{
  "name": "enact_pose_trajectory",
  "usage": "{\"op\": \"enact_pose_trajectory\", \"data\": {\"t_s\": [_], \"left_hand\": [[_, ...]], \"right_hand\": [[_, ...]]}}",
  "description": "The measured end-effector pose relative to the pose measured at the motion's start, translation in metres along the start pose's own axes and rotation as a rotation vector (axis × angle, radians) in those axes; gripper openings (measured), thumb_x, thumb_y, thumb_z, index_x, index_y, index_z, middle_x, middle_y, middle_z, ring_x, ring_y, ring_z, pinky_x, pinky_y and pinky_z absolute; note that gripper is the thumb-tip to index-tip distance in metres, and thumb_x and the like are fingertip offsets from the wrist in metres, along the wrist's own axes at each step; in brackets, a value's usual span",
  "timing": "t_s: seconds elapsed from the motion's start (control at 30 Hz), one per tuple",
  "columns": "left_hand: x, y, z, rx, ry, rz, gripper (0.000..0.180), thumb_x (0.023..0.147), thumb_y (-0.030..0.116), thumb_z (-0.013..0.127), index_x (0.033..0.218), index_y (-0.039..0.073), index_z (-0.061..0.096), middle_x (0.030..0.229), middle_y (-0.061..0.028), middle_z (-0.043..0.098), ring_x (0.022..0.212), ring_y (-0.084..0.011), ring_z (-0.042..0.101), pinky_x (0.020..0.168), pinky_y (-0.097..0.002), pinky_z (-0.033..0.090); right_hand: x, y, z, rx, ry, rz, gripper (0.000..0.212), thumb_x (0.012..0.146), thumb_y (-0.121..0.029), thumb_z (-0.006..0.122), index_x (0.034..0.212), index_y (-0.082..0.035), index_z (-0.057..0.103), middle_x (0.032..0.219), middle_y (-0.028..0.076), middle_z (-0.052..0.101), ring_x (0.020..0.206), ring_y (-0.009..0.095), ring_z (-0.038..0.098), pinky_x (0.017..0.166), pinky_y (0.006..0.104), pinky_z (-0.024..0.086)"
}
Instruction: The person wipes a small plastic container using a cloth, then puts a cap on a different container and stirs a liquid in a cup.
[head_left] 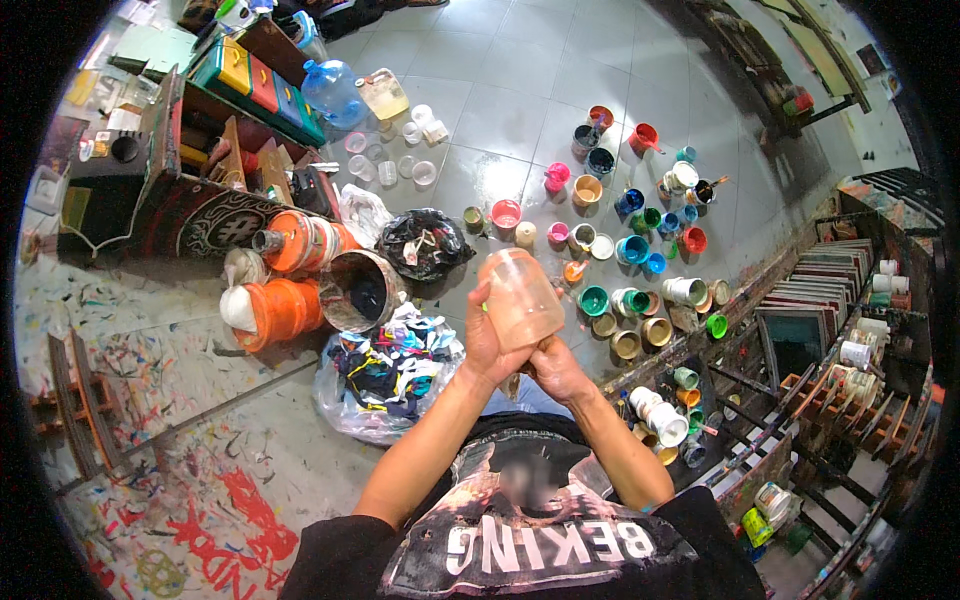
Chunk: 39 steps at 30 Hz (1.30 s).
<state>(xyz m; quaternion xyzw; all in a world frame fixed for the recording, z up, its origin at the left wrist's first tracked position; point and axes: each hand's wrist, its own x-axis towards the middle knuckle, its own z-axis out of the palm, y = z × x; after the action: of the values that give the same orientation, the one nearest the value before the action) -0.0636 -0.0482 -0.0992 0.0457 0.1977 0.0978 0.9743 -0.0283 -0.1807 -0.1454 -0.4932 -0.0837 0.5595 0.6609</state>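
In front of my chest I hold a translucent plastic jar (pixel 525 305) with an orange tint, tilted away from me. My left hand (pixel 488 345) wraps round its near left side, thumb up along the wall. At the jar's near end, my right hand (pixel 557 370) is closed with bent fingers; what they grip is hidden. Something small and brownish (pixel 514 386) shows between my wrists; I cannot make out its kind. Beyond the jar, several open paint tubs and cups, among them a pink cup (pixel 506 213) and a green tub (pixel 593 300), stand on the grey tiled floor (pixel 500 110).
To my left lie a clear bag of cloth scraps (pixel 385 375), a dark-stained bucket (pixel 361 290), orange buckets (pixel 285 312) and a black plastic bag (pixel 425 243). Clear cups (pixel 388 174) and a blue water bottle (pixel 333 95) stand farther off. A rack of framed screens (pixel 815 300) is at right.
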Motion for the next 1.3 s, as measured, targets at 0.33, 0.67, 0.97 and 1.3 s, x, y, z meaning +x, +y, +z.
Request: {"op": "enact_pose_trajectory", "data": {"t_s": [0.33, 0.67, 0.97, 1.3], "left_hand": [[0.034, 0.052, 0.014, -0.310, 0.129, 0.062, 0.066, 0.078, 0.052, 0.073, 0.130, 0.014, 0.058, 0.124, -0.0150, 0.062, 0.121, -0.0368, 0.055, 0.115, -0.0684, 0.023], [0.069, 0.018, 0.074, -0.243, -0.078, 0.135, 0.065, 0.078, 0.052, 0.071, 0.129, 0.014, 0.060, 0.125, -0.0174, 0.061, 0.128, -0.0446, 0.048, 0.115, -0.0737, 0.014], [0.069, 0.005, 0.062, -0.039, -0.008, 0.139, 0.071, 0.083, 0.055, 0.065, 0.141, 0.018, 0.047, 0.132, -0.0142, 0.055, 0.136, -0.0462, 0.041, 0.101, -0.0714, 0.042], [0.067, 0.107, -0.023, 0.582, 0.238, 0.276, 0.070, 0.086, 0.046, 0.065, 0.138, 0.004, 0.047, 0.129, -0.0132, 0.056, 0.118, -0.0333, 0.059, 0.102, -0.0487, 0.049]], "right_hand": [[0.025, -0.080, -0.055, 0.278, 0.201, 0.055, 0.033, 0.108, -0.029, 0.039, 0.118, -0.001, 0.055, 0.100, 0.012, 0.068, 0.098, 0.029, 0.071, 0.084, 0.0402, 0.060], [0.052, -0.074, -0.013, 0.537, -0.112, 0.053, 0.035, 0.104, -0.015, 0.049, 0.133, 0.004, 0.051, 0.130, 0.013, 0.059, 0.118, 0.025, 0.060, 0.104, 0.0414, 0.048], [0.057, -0.076, -0.043, 0.516, -0.059, 0.091, 0.027, 0.103, -0.009, 0.045, 0.126, -0.001, 0.057, 0.124, 0.011, 0.063, 0.110, 0.024, 0.065, 0.099, 0.0421, 0.051], [0.072, -0.097, -0.085, 0.562, 0.174, -0.176, 0.031, 0.103, -0.014, 0.048, 0.128, 0.003, 0.057, 0.124, 0.015, 0.065, 0.111, 0.024, 0.066, 0.097, 0.0385, 0.054]]}}
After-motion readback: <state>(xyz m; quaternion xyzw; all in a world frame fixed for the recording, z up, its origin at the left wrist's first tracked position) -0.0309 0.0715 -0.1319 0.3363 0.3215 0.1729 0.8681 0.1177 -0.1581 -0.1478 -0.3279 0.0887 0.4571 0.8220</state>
